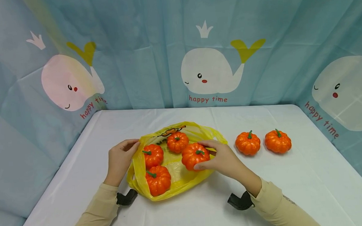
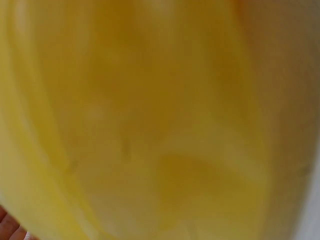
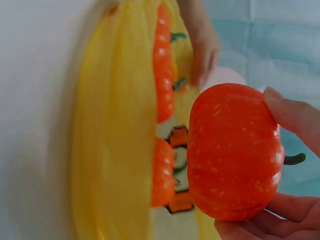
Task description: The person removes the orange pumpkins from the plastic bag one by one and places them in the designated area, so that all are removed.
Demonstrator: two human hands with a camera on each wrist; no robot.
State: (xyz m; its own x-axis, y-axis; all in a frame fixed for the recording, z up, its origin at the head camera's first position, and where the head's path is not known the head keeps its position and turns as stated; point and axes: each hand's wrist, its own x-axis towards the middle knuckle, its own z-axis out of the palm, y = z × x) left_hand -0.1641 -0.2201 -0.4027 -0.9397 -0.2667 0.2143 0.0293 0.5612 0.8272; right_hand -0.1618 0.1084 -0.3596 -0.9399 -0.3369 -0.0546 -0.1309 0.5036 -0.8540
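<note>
Over the three o'clock part of a yellow plastic bag's (image 1: 178,175) mouth, the right-hand grip (image 1: 220,158) holds a glossy orange decorative pumpkin (image 1: 195,157), spread to its width with the thumb on the near side and fingers on the far side. The left-hand grip (image 1: 120,159) appears nearly closed, thumb and forefinger pinching the rim at ten o'clock; how firmly, I cannot tell. Inside lie three bagged pumpkins (image 1: 158,183), at eight, ten and twelve o'clock. Two loose pumpkins (image 1: 248,143) stand upright on the desk (image 1: 185,217), toward three o'clock from the bag. The held one is probably light, stiff and rather slick, so opposing contact across its ribbed sides at the widest part should be surest; its thin green stem (image 1: 200,152) could snap if used as a handle. The bag looks limp and tearable, best taken by its rim.
</note>
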